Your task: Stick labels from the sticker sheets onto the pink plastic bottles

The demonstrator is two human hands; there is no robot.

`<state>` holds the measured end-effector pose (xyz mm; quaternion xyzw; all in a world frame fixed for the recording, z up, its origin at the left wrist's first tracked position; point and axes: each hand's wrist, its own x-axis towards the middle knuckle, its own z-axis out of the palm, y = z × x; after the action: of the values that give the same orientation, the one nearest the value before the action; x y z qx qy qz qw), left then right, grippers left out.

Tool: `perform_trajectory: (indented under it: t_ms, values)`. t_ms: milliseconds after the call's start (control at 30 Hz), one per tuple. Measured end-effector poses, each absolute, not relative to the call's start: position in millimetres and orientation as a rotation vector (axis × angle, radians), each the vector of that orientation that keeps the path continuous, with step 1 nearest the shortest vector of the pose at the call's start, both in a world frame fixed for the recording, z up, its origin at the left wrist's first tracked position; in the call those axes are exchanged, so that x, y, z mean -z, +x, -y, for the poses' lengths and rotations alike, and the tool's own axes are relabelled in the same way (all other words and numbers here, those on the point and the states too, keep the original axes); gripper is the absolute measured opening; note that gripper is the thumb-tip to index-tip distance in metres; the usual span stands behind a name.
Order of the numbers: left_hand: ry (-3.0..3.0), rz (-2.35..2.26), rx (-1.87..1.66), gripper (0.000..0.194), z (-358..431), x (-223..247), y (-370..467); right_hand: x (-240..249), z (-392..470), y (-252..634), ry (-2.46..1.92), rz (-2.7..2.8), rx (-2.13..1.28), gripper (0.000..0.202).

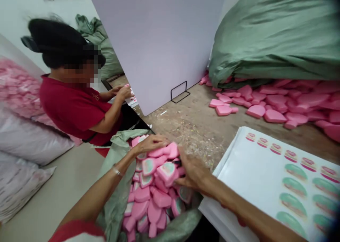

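A green woven sack [117, 153] stands open below me, full of pink bottle-shaped pieces [154, 212]. Several of them carry green and white stickers on their flat faces. My left hand [151, 143] lies over the top of the heap, fingers stretched out and touching a plain pink piece [162, 151]. At the heap's right side, my right hand [192, 169] curves its thumb and fingers around a stickered pink piece [168, 173]; its fingertips are partly blurred. Something small and dark shows beside those fingers, too unclear to name.
Sticker sheets [247, 164] lie stacked on the worktable [191, 128] at right. Behind them, loose pink pieces [278, 103] spill from a big green sack [268, 36]. A white panel [164, 43] stands on a wire bookend [180, 93]. A co-worker [71, 103] works at left near filled bags [26, 132].
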<state>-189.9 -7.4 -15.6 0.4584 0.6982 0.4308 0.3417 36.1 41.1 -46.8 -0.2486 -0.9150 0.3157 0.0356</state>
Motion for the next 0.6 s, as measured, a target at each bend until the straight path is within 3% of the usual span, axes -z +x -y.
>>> perform_trajectory:
  t_ms: [200,333,467,600]
  values:
    - [1.23,-2.022,-0.91,0.024,113.8,23.6,-213.7,52.3,44.0,2.8,-0.682,3.023,-1.023,0.079]
    - [1.146,-2.295,-0.926,0.033,142.5,37.0,-223.6,69.7,56.1,4.5,-0.624,3.046,-1.017,0.077]
    - [1.062,-2.574,-0.973,0.033,166.7,36.0,-227.8,73.7,55.0,19.3,-0.645,3.046,-0.832,0.079]
    - [0.775,-2.972,-0.974,0.042,190.1,40.5,-222.4,54.7,52.8,23.2,-0.707,2.922,-0.62,0.064]
